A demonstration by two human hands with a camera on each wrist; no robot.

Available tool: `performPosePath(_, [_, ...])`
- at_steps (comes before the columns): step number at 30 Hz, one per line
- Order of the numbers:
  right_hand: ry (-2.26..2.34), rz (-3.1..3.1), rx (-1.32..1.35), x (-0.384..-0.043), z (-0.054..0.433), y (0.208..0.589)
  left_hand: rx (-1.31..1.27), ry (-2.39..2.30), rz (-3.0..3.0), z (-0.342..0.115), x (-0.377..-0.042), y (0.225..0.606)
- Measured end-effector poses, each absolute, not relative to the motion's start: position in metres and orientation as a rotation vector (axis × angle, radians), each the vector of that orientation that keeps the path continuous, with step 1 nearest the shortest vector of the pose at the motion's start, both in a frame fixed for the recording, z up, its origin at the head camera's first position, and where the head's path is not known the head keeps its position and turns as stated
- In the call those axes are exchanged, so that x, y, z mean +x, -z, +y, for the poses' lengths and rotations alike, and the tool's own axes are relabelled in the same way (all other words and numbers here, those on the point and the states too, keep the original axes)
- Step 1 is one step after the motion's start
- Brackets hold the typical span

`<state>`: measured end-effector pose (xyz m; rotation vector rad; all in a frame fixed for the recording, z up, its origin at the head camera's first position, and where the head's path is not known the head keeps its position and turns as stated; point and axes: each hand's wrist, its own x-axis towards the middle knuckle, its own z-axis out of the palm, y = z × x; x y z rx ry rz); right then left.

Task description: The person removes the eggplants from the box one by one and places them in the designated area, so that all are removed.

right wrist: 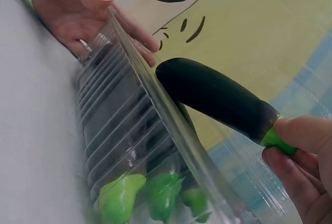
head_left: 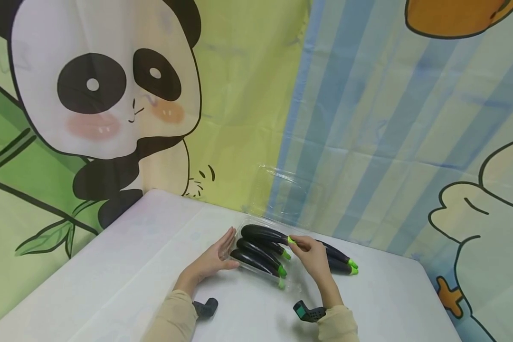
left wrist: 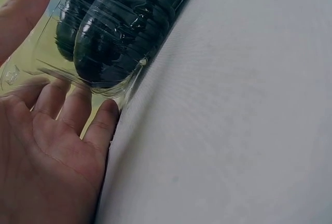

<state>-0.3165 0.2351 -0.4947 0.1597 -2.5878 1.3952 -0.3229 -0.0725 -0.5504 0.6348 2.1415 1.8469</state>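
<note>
A clear plastic clamshell box (right wrist: 161, 105) stands on the table with several dark eggplants (head_left: 254, 261) inside, their green stem ends pointing right. My right hand (head_left: 314, 259) pinches the green stem (right wrist: 277, 141) of one eggplant (right wrist: 218, 97) between thumb and fingers. That eggplant lies slanted over the box's far side, its blunt end at the rim. At the box's left end, my left hand (head_left: 213, 259) touches the plastic with fairly straight fingers and the thumb spread; ribbed plastic lies between the fingertips and the eggplants (left wrist: 119, 37).
The box's transparent lid (head_left: 280, 190) stands raised at the back, against the printed curtain (head_left: 248, 118). Two more eggplants (head_left: 339, 266) lie on the white table (head_left: 389, 294) right of the box, partly hidden by my right hand.
</note>
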Motion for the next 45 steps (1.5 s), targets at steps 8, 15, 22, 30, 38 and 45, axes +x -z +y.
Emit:
performPosePath(8, [-1.35, -2.547, 0.124, -0.315, 0.242, 0.496, 0.634, -1.854, 2.14, -0.07, -0.323, 0.554])
performPosePath(15, [-1.332, -2.507, 0.088, -0.311, 0.253, 0.492, 0.647, -1.848, 2.133, -0.066, -0.323, 0.551])
performPosePath(22, [-1.417, -2.479, 0.084, -0.309, 0.259, 0.485, 0.652, -1.842, 2.147, -0.069, -0.323, 0.549])
performPosePath(30, [-1.476, -2.478, 0.109, -0.309, 0.264, 0.478, 0.646, -1.855, 2.135, -0.075, -0.322, 0.551])
performPosePath(38, [-1.518, -2.412, 0.008, -0.304, 0.281, 0.464, 0.651, -1.86, 2.121, -0.074, -0.322, 0.55])
performPosePath(45, [-1.555, -2.371, -0.153, -0.291, 0.314, 0.451, 0.643, -1.861, 2.126, -0.073, -0.321, 0.548])
